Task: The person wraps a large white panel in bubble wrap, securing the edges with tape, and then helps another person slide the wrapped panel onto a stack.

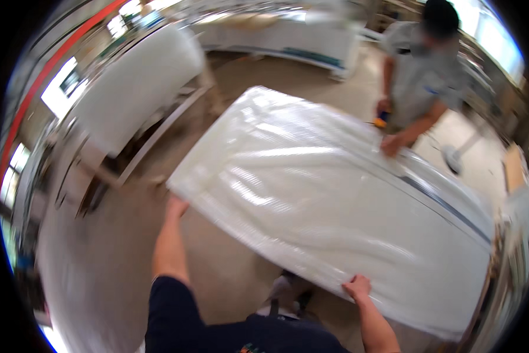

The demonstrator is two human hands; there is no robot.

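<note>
Your left hand [176,207] and right hand [357,287] are both closed on the wrapped white panel's [329,200] near edge; the slick film could let it slip

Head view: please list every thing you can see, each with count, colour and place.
panel: one, white, wrapped in clear film, large, centre.
co-worker: one, grey shirt, far side of panel, one hand on its edge.
yellow object: one, in co-worker's other hand, too small to tell.
second white panel: one, upper left, leaning on a frame.
floor: brown, below.
left hand: at panel's near left corner.
right hand: on panel's near edge.
</note>
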